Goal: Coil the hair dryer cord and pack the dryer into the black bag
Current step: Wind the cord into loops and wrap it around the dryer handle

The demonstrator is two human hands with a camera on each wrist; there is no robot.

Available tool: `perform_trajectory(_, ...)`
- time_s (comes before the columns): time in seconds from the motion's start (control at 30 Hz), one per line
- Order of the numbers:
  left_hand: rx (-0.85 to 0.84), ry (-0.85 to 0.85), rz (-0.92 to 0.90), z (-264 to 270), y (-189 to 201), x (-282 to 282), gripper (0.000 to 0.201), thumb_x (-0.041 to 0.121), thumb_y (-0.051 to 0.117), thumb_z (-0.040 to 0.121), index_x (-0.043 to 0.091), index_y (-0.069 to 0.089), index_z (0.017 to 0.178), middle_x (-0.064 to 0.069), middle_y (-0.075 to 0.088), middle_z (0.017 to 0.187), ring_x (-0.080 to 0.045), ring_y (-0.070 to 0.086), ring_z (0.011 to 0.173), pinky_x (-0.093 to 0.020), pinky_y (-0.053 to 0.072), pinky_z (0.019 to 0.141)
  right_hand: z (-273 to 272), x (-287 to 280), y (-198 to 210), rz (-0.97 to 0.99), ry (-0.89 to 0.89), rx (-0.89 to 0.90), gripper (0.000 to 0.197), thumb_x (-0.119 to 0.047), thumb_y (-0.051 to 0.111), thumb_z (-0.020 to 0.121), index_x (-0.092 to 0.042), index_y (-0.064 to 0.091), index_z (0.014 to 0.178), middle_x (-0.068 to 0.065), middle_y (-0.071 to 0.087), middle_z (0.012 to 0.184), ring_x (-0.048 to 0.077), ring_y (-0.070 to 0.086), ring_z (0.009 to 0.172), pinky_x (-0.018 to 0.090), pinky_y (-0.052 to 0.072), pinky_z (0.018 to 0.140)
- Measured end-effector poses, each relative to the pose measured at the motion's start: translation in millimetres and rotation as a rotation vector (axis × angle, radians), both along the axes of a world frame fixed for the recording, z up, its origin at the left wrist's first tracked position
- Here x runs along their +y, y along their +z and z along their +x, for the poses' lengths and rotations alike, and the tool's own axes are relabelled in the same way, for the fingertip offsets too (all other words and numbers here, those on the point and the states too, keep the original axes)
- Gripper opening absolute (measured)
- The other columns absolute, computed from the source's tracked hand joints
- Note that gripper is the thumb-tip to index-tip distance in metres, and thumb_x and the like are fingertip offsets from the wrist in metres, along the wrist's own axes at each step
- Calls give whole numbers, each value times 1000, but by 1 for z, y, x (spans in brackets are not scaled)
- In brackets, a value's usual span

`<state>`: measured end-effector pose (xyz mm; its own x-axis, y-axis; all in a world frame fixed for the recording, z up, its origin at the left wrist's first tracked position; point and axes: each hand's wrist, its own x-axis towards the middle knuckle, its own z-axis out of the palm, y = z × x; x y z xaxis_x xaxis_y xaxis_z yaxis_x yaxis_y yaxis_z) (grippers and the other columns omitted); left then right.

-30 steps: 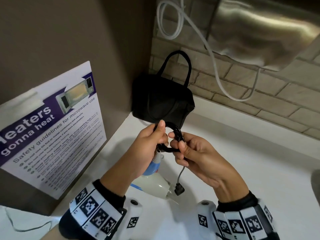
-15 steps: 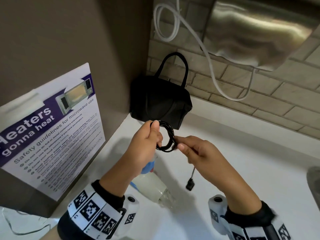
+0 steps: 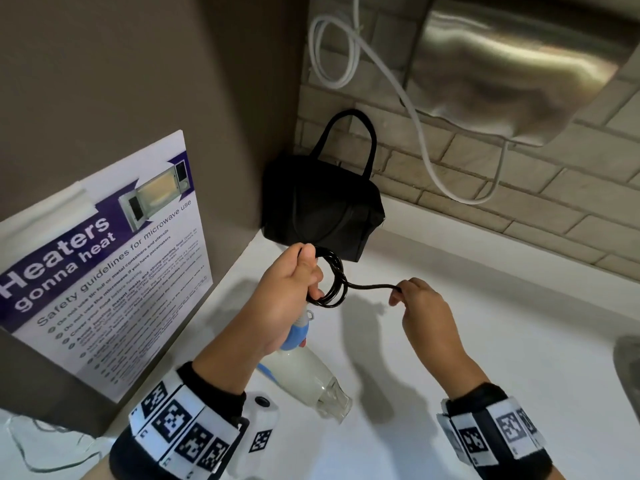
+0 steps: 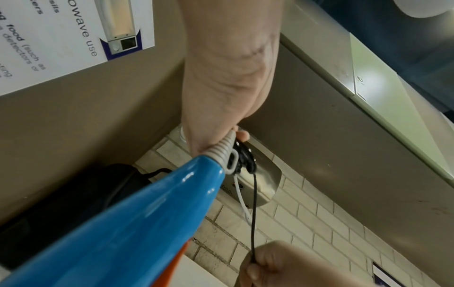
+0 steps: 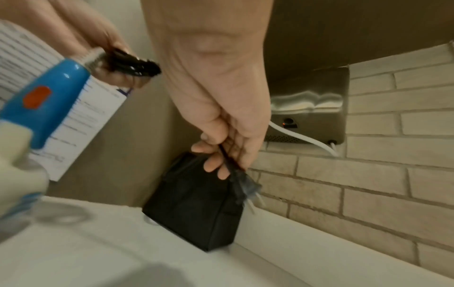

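My left hand (image 3: 294, 289) grips the black coiled cord (image 3: 334, 280) at the grey strain relief (image 4: 222, 149) of the hair dryer. The dryer hangs below that hand, with a blue handle (image 3: 294, 336) and a white barrel (image 3: 308, 375) over the counter. A short straight run of cord (image 3: 374, 287) leads right to my right hand (image 3: 420, 301), which pinches it near the plug (image 5: 245, 189). The plug hangs under the right fingers in the right wrist view. The black bag (image 3: 322, 206) stands in the corner behind the hands, handles up.
A white counter (image 3: 485, 323) runs along a brick wall. A steel hand dryer (image 3: 512, 67) with a white cable (image 3: 415, 126) hangs above right. A microwave safety poster (image 3: 104, 258) leans at the left. A sink edge (image 3: 628, 372) shows at the right.
My right hand has moved away to the right, drawing the cord's free end out straight from the coil. The plug no longer dangles below the hands. The left hand keeps hold of the coil.
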<state>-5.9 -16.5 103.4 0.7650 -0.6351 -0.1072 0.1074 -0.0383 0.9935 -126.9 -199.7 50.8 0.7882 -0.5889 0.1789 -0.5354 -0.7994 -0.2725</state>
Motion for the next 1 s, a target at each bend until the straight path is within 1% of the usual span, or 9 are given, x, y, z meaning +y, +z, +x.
perform_trajectory(0.17,119,-24,26,4,0,0,38,45,33,99,19,49,76,5,49,70,-14,56,74,-36,45,61,-2,-14,-10,162,-64,-237,28,10,50,87,-9,70,80,6,65,90,24,62,79,15,42,67)
perform_trajectory(0.33,253,-17,45,0,2,-3,28,54,37,93,38,56,108,8,56,103,-11,63,81,-46,47,67,11,7,9,1122,-100,-600,27,4,45,95,-5,69,87,10,71,87,22,71,85,25,57,84)
perform_trajectory(0.4,262,-1,49,0,2,-5,37,54,37,93,33,52,119,7,56,107,-9,64,82,-43,48,69,18,21,20,1389,-115,-670,25,3,45,96,-3,69,90,8,73,85,19,72,86,23,57,82)
perform_trajectory(0.5,222,29,56,-2,1,-7,24,51,36,96,36,52,105,7,55,116,5,64,71,-33,48,69,29,39,34,1640,-149,-728,23,3,45,96,-3,65,88,2,73,67,9,72,65,19,59,66)
perform_trajectory(0.63,183,28,82,0,-2,-6,23,51,35,96,38,53,101,2,54,123,-5,59,84,-24,46,65,36,51,43,1759,-134,-747,21,-1,48,95,-4,67,87,3,71,63,6,68,54,14,55,52)
perform_trajectory(0.73,179,4,57,2,-6,-6,39,53,37,95,28,57,117,1,58,126,-16,60,111,-33,48,93,37,55,43,1759,-73,-681,34,3,47,94,-7,75,78,7,74,74,11,72,67,18,58,60)
perform_trajectory(0.8,174,1,62,2,-8,-6,40,52,38,95,24,58,115,-2,59,124,-15,58,113,-36,42,105,36,59,44,1744,-27,-599,36,10,46,92,-8,75,81,9,74,81,14,72,74,21,59,66)
perform_trajectory(0.9,191,22,22,1,-8,-10,32,47,37,97,26,56,114,7,60,118,-7,58,106,-22,44,91,38,62,46,1755,-12,-503,31,14,45,89,-6,68,86,10,71,84,16,67,74,26,56,69)
perform_trajectory(1.0,187,56,-15,-2,-4,-10,34,43,37,98,27,54,122,12,59,113,-8,56,109,-22,39,96,36,65,45,1852,-43,-489,28,11,43,90,-5,66,94,10,69,87,16,63,75,29,53,74)
